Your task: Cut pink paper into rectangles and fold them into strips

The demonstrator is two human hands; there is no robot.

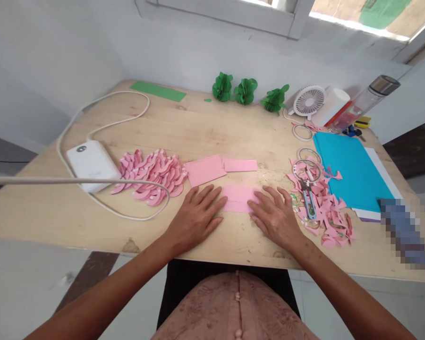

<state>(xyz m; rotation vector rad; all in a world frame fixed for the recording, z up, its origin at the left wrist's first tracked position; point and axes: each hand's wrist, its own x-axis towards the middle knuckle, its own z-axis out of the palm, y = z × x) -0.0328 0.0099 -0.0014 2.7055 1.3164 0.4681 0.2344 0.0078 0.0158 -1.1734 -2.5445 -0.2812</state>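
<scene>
A sheet of pink paper (238, 199) lies on the wooden table in front of me, with a line across its middle that looks like a crease. My left hand (198, 215) rests flat at its left edge, fingers spread. At the right edge lies my right hand (274, 215), its fingers also stretched out and touching the paper. Just beyond are a larger pink paper piece (206, 171) and a narrow pink strip (241, 165). A heap of wavy pink paper cutouts (156, 174) sits left of my left hand.
Pink scraps (335, 217) and blue-handled scissors (309, 200) lie to the right, near blue sheets (350, 165). A white power bank (92, 163) with a looping cable is at left. Along the wall stand green paper shapes (246, 92), a small fan (309, 101) and a bottle (364, 101).
</scene>
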